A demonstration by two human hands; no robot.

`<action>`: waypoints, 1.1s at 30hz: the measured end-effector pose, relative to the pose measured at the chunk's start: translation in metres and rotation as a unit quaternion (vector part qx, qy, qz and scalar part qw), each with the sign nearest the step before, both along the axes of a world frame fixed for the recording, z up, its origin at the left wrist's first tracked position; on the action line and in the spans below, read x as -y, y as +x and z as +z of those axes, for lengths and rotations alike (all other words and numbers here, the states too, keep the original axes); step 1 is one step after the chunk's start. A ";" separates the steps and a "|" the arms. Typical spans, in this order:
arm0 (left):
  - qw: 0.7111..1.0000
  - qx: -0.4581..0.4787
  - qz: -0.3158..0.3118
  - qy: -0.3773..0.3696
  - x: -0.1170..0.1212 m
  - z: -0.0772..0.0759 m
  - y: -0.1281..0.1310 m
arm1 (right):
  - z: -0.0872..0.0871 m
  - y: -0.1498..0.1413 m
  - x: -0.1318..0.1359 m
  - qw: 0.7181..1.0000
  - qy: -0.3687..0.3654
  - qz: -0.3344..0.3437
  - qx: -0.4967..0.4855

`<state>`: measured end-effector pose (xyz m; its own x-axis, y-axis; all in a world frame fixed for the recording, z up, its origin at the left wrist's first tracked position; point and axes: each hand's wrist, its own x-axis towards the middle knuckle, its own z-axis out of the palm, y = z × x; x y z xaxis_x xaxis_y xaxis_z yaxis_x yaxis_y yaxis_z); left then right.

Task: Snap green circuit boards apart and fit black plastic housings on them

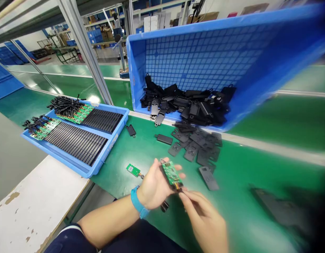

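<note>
My left hand, palm up with a blue wristband, holds a black plastic case half. A green circuit board sits in or on that case half; how deep it is seated I cannot tell. My right hand pinches the black cable at the board's near end, where coloured wires come off. Beyond my left wrist a second green circuit board lies on the bench, its wires running toward my hand. A black plug shows below my left palm.
A big blue crate lies tipped toward me, with black cases spilling out. Flat black covers are scattered on the green bench. At left, a blue tray holds rows of cases and wired boards. Blurred dark pieces lie right.
</note>
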<state>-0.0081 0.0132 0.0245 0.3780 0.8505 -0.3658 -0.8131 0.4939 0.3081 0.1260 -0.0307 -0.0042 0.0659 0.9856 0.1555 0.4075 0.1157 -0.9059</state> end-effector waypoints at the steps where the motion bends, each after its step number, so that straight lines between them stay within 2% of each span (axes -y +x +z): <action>1: 1.000 0.000 0.001 0.000 0.000 0.000 0.000 | 0.000 0.000 0.000 1.000 0.002 0.002 0.004; 10: 0.999 -0.041 0.002 0.031 0.003 0.001 -0.002 | 0.002 0.002 0.000 1.000 -0.003 0.015 0.003; 16: 0.987 -0.141 0.027 0.075 0.007 -0.005 0.003 | 0.003 -0.002 0.000 0.995 -0.093 0.037 -0.017; 23: 0.958 -0.256 0.084 0.100 0.003 -0.020 0.011 | 0.000 -0.013 -0.006 0.974 -0.206 0.006 -0.094; 28: 0.938 -0.300 0.113 0.132 0.006 -0.020 0.016 | 0.001 -0.019 -0.005 0.956 -0.228 -0.022 -0.183; 33: 0.932 -0.315 0.110 0.140 0.011 -0.020 0.017 | -0.004 -0.019 -0.007 0.959 -0.224 -0.020 -0.172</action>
<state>0.0088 0.0026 0.0049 -0.0320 0.9776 -0.2082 -0.4994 0.1648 0.8505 0.1065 -0.0234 -0.0079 0.0766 0.9438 -0.3216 0.0723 -0.3269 -0.9423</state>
